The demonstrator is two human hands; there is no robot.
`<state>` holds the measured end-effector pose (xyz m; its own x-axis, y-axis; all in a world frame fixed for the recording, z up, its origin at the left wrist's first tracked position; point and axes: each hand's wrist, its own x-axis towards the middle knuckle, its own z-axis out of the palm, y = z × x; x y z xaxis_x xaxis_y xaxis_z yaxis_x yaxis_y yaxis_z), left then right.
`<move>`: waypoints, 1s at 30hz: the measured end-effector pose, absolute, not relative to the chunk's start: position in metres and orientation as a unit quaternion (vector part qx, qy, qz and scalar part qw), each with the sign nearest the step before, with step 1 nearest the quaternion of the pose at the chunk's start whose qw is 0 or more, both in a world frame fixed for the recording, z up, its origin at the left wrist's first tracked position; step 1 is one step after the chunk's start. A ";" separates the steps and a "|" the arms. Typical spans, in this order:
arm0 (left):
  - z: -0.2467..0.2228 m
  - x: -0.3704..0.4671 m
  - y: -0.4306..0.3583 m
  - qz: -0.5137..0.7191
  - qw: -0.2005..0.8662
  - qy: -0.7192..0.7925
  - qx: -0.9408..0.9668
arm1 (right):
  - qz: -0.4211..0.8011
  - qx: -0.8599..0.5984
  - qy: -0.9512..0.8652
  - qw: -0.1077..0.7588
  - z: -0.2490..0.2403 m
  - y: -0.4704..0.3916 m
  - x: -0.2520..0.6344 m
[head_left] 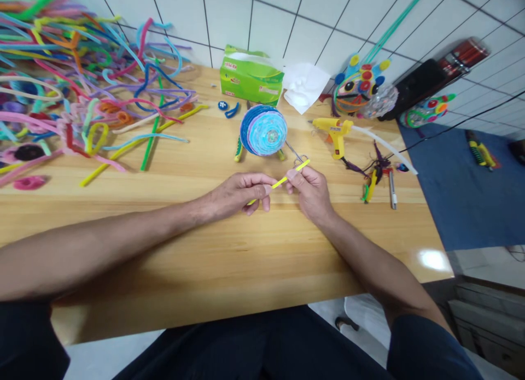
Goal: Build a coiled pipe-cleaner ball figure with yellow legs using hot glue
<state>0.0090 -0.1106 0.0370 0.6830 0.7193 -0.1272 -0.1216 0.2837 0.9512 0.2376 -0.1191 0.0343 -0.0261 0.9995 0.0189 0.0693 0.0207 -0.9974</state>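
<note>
The person's dark lap (262, 347) is nearest, just under the edge of the wooden table (229, 265). Over the table, both hands hold one thin yellow strip (279, 182). The left hand (241, 194) pinches one end of it between thumb and fingers, and a bit of yellow shows below the thumb. The right hand (311, 191) pinches it too, with its thumb on top, and the tip sticks out past that thumb. A short piece of the strip runs bare between the two hands. Off to the right, a thin silver and white tool (392, 191) lies on the table. Just past the right hand is a pair of scissors (293, 151), partly hidden. Close to it sits a round thing with rings (268, 134) of light blue, purple and dark blue. To the right of that lies a yellow glue gun (337, 136), with a long white stick (381, 139) coming out of its back. On the left is a big messy heap of bendy, bright sticks (74, 68). Farther back stand a green tissue pack (250, 82) and, beside it, some white paper (303, 87). Last of all comes the white tiled wall (229, 13).
</note>
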 end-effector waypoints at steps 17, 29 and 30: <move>0.047 0.011 -0.114 0.259 0.715 0.322 0.564 | 0.500 -0.492 -0.536 0.470 0.041 -0.119 0.234; 0.043 0.008 -0.116 0.285 0.689 0.314 0.587 | 0.510 -0.464 -0.572 0.444 0.048 -0.123 0.232; 0.043 0.008 -0.116 0.286 0.687 0.313 0.590 | 0.509 -0.464 -0.573 0.444 0.047 -0.123 0.232</move>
<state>0.0076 -0.1162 0.0433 0.6408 0.7621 -0.0929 -0.0231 0.1400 0.9899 0.2319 -0.1225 0.0475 -0.1748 0.9839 0.0372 0.0795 0.0518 -0.9955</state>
